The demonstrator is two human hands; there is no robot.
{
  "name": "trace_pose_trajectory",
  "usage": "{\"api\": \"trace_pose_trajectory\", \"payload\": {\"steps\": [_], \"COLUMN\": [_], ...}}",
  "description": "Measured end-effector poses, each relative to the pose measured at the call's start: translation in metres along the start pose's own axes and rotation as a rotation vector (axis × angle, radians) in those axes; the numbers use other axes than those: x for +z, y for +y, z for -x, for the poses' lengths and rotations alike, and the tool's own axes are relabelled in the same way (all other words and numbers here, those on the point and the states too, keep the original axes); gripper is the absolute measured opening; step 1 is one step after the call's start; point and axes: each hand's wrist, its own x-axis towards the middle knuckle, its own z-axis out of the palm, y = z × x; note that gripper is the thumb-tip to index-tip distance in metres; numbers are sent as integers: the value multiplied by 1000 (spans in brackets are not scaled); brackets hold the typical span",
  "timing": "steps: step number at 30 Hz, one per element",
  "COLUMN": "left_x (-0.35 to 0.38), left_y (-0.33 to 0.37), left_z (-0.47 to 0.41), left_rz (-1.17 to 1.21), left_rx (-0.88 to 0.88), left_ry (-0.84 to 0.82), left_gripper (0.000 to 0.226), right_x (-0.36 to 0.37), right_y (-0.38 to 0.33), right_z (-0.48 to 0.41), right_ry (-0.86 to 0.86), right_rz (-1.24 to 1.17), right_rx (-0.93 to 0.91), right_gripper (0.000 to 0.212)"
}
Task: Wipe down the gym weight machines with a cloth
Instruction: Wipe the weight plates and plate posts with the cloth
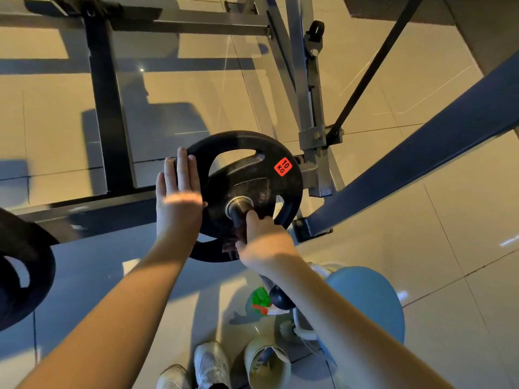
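Head view: a black weight plate [252, 175] with a red "10 KG" label [282, 167] sits on the steel peg [238, 207] of a weight machine. The left hand [179, 203] lies flat against the plate's left rim, fingers straight and close together, holding nothing. The right hand [264, 242] is at the plate's lower part, just below the peg. Its fingers are curled round a dark reddish cloth [236, 240], which it presses to the plate's face; the hand hides most of the cloth.

Behind the plate rises the machine's grey upright post [311, 108], and a broad blue-grey beam [421, 164] slants down from the right to the floor beside the plate. A second black plate [25, 270] shows at the left edge, well apart.

On the tiled floor [449, 220] below the right forearm stand a round blue stool [370, 299] and a green-topped spray bottle [259, 299], partly hidden by the arm. Near the person's white shoes [210, 363] is a pale open container [266, 363].
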Motion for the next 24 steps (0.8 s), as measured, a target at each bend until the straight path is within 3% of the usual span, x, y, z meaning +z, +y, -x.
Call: {"api": "trace_pose_trajectory", "payload": {"steps": [8, 12, 14, 16, 21, 24], "left_x": [-7, -6, -7, -6, -1, -3], "left_y": [1, 0, 0, -1, -3, -3], "left_z": [-1, 0, 0, 0, 0, 0], "left_rz": [18, 17, 34, 51, 38, 27], "left_rx": [-10, 4, -2, -19, -14, -24], "left_ry": [-66, -81, -90, -93, -88, -90], "left_gripper": [100, 97, 95, 92, 87, 82], "right_x": [10, 16, 15, 11, 14, 8], "right_y": [15, 5, -2, -8, -18, -17], "right_z": [63, 37, 10, -17, -58, -58], "right_ry": [192, 225, 204, 99, 224, 185], "right_rz": [-44, 157, 144, 25, -82, -155], "right_rx": [-33, 55, 96, 153, 74, 58], "right_gripper": [58, 72, 76, 65, 39, 34]}}
